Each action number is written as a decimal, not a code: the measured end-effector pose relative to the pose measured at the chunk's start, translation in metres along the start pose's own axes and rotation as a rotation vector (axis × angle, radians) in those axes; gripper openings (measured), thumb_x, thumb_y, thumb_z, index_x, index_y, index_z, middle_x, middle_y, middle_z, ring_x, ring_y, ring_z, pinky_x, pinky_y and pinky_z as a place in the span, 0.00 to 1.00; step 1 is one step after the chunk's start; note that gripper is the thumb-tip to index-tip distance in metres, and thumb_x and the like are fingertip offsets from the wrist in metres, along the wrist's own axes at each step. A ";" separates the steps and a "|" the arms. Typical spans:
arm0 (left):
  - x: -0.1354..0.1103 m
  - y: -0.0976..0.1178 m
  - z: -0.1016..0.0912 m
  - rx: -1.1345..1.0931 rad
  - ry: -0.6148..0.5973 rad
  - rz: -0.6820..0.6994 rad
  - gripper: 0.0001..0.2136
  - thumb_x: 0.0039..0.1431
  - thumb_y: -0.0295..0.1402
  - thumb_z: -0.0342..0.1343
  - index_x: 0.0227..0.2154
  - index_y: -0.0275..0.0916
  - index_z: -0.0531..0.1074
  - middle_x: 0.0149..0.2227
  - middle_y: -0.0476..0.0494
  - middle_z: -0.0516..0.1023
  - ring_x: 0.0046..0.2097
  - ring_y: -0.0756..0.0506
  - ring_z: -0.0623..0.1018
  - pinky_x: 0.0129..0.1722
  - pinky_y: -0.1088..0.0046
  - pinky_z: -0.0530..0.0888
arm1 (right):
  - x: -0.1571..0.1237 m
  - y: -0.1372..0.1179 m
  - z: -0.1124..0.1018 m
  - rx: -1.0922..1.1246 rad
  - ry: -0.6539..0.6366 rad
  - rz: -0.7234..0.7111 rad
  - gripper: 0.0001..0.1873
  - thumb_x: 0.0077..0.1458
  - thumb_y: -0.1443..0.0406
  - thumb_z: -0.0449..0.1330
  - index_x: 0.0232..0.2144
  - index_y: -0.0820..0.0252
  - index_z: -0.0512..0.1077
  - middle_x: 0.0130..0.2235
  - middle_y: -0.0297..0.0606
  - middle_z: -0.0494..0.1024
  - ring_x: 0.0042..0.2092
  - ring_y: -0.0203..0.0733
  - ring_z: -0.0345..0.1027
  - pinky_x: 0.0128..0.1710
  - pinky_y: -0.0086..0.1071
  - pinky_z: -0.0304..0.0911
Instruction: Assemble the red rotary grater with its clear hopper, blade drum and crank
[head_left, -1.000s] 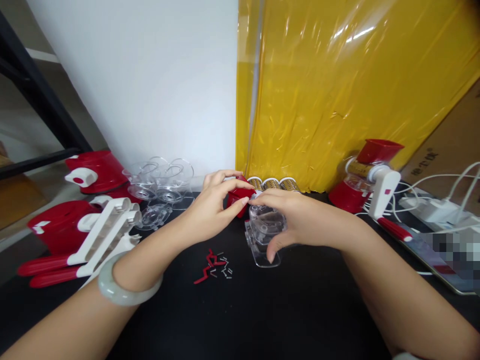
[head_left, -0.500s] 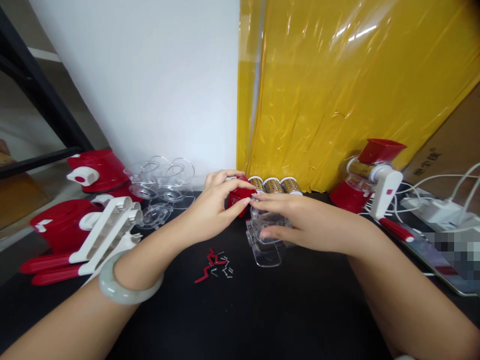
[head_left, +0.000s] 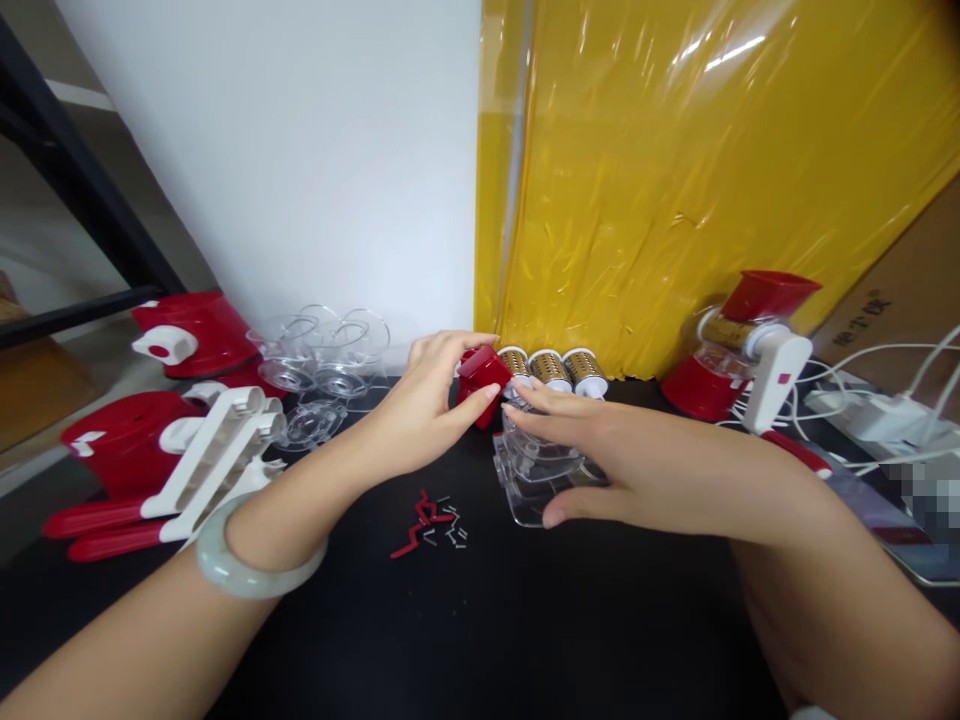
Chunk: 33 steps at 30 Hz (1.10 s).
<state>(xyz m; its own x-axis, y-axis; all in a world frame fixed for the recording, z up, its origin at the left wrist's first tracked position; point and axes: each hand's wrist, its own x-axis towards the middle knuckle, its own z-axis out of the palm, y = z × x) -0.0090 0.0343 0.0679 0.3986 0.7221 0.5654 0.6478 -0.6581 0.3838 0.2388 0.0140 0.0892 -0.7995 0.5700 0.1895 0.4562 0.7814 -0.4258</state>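
My left hand (head_left: pixel 431 395) is around a red plastic part (head_left: pixel 481 375), possibly a grater hopper, with the thumb in front and the fingers over its far side. My right hand (head_left: pixel 592 445) is spread above a group of clear plastic parts (head_left: pixel 525 495). Its fingertips are close to the red part and its thumb is near the clear parts' front edge; I cannot tell whether it touches them. On the black table nearer me lie several small red cranked pieces (head_left: pixel 421 520) and small metal pins (head_left: pixel 454 535).
Three metal grater drums (head_left: pixel 550 370) stand behind my hands. Red grater bodies (head_left: pixel 124 440), white crank handles (head_left: pixel 202 460) and clear bowl-like parts (head_left: pixel 315 375) are at left. An assembled rotary grater (head_left: pixel 750 345), white cables and a tablet (head_left: pixel 889 515) are at right.
My right hand has shifted slightly right and toward me, its thumb now farther from the fingers. My left fingers have lifted a little, showing more of the red part.
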 end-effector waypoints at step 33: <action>-0.058 0.013 -0.041 0.138 -0.590 0.047 0.06 0.59 0.30 0.55 0.37 0.41 0.76 0.38 0.45 0.76 0.41 0.46 0.75 0.43 0.70 0.69 | -0.082 0.008 -0.031 -0.632 0.211 0.476 0.32 0.60 0.48 0.47 0.61 0.58 0.62 0.54 0.47 0.74 0.52 0.54 0.71 0.52 0.46 0.66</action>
<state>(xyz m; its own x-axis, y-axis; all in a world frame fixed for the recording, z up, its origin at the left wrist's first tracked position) -0.0507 -0.0244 0.0704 0.6955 0.7157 0.0642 0.6836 -0.6865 0.2477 0.3199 -0.0180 0.0975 -0.4029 0.8635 0.3033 0.9129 0.4030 0.0650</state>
